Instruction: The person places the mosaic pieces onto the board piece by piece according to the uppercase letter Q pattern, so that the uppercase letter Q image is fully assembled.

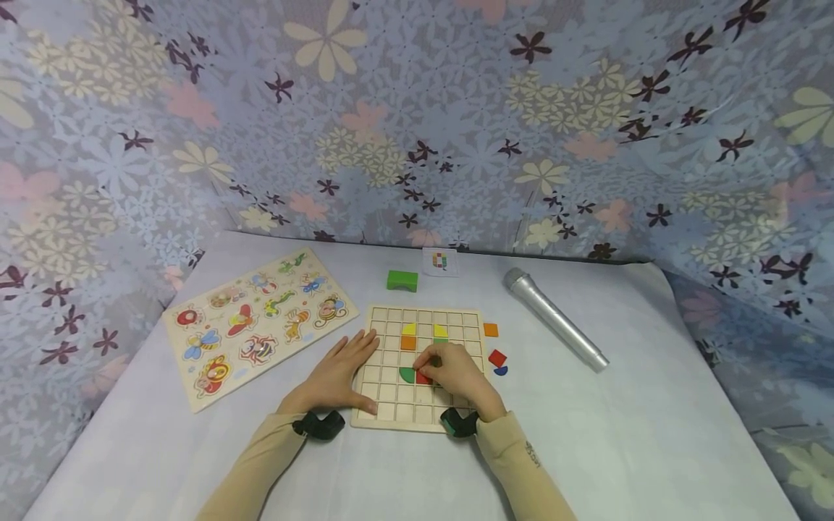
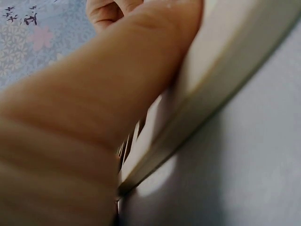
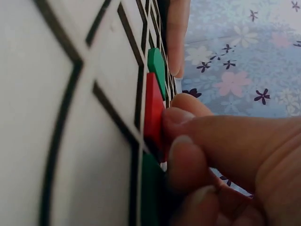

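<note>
A wooden grid board (image 1: 386, 412) lies on the table in front of me. My left hand (image 1: 339, 373) rests along its left edge, fingers spread, thumb over the near left corner. With thumb and fingertips, my right hand (image 1: 459, 369) pinches a red tile (image 3: 153, 110) sitting at a grid cell. A green rounded tile (image 1: 407, 375) lies just left of the red one. Another green tile (image 3: 151, 188) is partly hidden by my right fingers. Farther up the board are an orange square (image 1: 407, 343) and two yellow tiles (image 1: 440, 331).
Right of the board lie loose orange (image 1: 491, 330), red (image 1: 498, 358) and blue (image 1: 500, 370) tiles. A silver microphone (image 1: 554, 318) is beyond them. Behind the board stand a green block (image 1: 402, 281) and a pattern card (image 1: 439, 262). An insect puzzle board (image 1: 260, 325) lies left.
</note>
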Tool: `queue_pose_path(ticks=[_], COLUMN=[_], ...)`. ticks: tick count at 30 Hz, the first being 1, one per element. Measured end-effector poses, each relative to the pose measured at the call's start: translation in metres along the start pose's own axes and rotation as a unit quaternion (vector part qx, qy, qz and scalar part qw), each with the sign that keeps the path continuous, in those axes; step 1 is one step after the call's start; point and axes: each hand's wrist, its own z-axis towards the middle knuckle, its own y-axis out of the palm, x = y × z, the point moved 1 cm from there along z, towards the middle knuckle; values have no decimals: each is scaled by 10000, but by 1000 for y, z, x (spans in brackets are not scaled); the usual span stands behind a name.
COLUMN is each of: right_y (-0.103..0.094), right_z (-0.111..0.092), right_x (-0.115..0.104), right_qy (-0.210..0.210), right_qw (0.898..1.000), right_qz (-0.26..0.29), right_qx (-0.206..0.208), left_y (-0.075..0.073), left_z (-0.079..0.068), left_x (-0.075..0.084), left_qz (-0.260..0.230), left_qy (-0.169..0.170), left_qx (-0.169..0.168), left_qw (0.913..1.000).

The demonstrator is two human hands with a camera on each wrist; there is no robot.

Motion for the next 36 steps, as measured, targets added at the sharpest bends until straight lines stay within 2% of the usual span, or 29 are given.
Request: queue_pose_path(ticks=[4,7,11,15,17,21,24,27,30,36], right_y=[-5,-16,-40,-68,-80,-96,-102,-102,-99,-91], right_z=[0,-1,-3,-12,-19,-33,-39,-40,-37,-30], right_x=[3,9,27,53,66,86,93,94,90,85], right_qy=[-122,-78,144,453,613,827,790,617,504,669], right_qw=[9998,9994,9972,9937,9929,9932,9936,9961,9983,9968], right_qz=[98,324,672,871,897,809,794,609,280,-256], right_qx=[-105,-59,289,539,493,136,-127,-187,-102,358], left_y=[0,0,-1,-1,-1,0,0,-1,-1,0], left_z=[0,0,0,-1,-1,-1,-1,0,1,0], left_x=[0,0,0,1,1,1,1,1,1,1], left_qz=[-1,18,31,16,15,19,25,38,35,14], left_qy=[-2,6,-15,-29,-19,-14,-21,-14,7,6], left_qx=[-23,-27,-34,-42,-33,-22,-9,3,15,4], left_qw=[10000,10000,10000,10000,10000,10000,10000,10000,10000,10000])
